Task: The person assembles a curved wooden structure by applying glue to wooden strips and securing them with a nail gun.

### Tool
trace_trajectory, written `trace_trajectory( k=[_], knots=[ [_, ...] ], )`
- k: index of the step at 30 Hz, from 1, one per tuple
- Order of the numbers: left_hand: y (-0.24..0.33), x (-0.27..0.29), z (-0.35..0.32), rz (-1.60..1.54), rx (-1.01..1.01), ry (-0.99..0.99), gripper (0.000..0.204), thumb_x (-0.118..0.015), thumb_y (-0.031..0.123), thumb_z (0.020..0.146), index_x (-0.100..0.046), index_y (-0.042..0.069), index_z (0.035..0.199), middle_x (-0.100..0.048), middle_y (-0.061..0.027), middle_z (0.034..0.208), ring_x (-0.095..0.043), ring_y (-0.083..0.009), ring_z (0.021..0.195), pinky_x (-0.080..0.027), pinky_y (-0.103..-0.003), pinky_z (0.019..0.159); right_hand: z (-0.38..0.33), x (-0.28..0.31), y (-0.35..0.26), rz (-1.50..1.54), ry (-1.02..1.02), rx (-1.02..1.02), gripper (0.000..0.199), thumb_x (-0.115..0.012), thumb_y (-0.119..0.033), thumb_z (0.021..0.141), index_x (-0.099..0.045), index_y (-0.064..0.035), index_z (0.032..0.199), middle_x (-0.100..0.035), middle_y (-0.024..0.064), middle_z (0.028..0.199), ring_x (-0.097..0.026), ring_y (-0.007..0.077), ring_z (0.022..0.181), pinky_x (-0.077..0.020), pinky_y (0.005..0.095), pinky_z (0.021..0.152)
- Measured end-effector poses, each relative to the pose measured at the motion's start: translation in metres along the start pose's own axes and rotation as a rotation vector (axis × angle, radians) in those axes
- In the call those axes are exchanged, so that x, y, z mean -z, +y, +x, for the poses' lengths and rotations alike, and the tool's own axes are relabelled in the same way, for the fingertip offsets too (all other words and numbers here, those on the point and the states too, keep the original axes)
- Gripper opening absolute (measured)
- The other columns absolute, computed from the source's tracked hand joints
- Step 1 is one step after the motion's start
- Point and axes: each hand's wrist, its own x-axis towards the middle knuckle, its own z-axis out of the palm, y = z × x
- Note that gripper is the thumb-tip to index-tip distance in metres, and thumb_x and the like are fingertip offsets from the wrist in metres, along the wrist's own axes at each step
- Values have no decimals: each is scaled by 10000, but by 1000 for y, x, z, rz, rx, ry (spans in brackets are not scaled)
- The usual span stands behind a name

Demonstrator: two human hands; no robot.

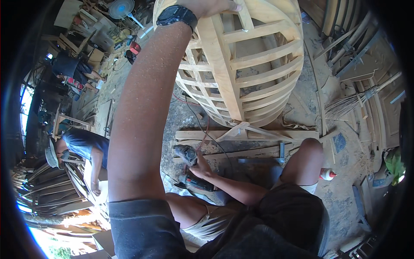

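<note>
A large curved frame of pale wooden slats stands in front of me, its ribs running sideways from a wide upright board. My left hand, with a black watch at its wrist, is closed on the top of this frame; the upper picture edge cuts off most of its fingers. Lower down, my right hand is wrapped round a grey power tool, held near my knees and apart from the slats. Its exact kind is unclear. Just below that hand lies a dark power tool with a black body.
Wooden boards lie across the floor at the frame's foot, with cords nearby. A white bottle with a red cap lies right of my knee. A twig broom leans at right. One person works at left; another bends farther back.
</note>
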Motion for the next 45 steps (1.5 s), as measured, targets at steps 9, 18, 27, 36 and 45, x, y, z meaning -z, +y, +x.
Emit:
trace_trajectory(
  k=[9,18,27,36,45],
  knots=[
    [-11,-12,8,-136,-2,-8,554,-759,435,711,-720,112,1159,-709,-191,1103,-610,-374,1134,-378,-542,1061,-94,127,-107,163,160,652,385,-755,-144,872,-622,-27,1214,-679,86,1026,-644,182,914,-510,309,860],
    [-27,-21,8,-187,-76,209,461,-628,224,779,-674,32,1196,-685,-248,1119,-619,-409,1099,-427,-488,1037,-136,266,-245,933,-8,739,431,-561,-200,989,-438,52,1316,-495,45,622,-525,160,525,-477,330,544],
    [52,-46,-19,-465,495,-74,513,-596,488,902,-722,59,1152,-695,-243,1109,-617,-411,1139,-420,-535,1040,-160,401,-332,773,435,779,357,-509,-244,1032,-560,44,1236,-476,25,619,-465,138,463,-452,322,484],
    [52,-61,-20,-556,574,-107,583,-400,414,1018,-669,-102,1061,-642,-347,1124,-587,-466,1142,-428,-495,1028,-142,420,-302,814,543,757,312,-576,-198,992,-582,33,1201,-502,45,628,-481,144,455,-451,305,471],
    [49,-67,-24,-542,570,-124,584,-373,423,1043,-641,-94,1090,-668,-294,1048,-632,-397,1031,-460,-457,950,-123,419,-299,916,574,752,256,-688,-97,911,-597,29,1114,-558,81,757,-518,152,531,-459,324,440]
  ],
)
